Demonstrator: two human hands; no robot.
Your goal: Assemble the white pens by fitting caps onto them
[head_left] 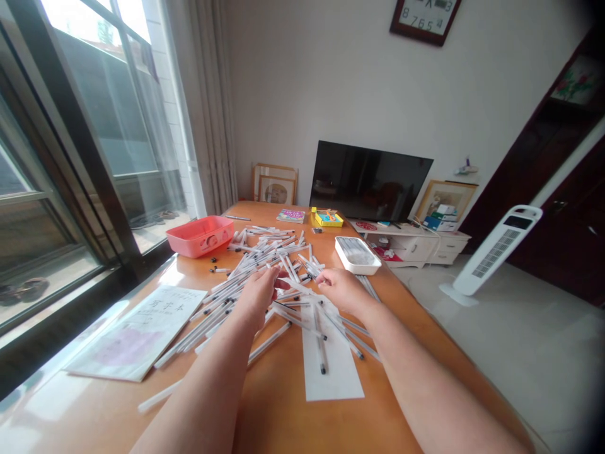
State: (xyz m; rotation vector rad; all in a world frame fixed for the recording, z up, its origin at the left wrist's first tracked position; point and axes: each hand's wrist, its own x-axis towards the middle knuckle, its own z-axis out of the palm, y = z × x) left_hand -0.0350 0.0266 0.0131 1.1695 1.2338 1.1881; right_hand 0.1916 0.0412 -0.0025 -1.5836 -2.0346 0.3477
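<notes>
Many white pens with black ends lie in a loose heap (227,291) across the middle of the table. My left hand (263,291) is over the heap, its thumb and fingers closed around one end of a whitish pen (297,287). At the pen's other end, my right hand (344,289) is closed in a pinch. The fingertips of my right hand are partly hidden. Below both hands, a white sheet of paper (331,372) has several pens lying across it.
A red plastic basket (189,243) stands at the left edge, with small black caps (213,260) near it. On the right is a white tray (357,268) of pens. A notebook (142,334) lies front left; a yellow box (328,219) and a booklet (290,216) lie far back.
</notes>
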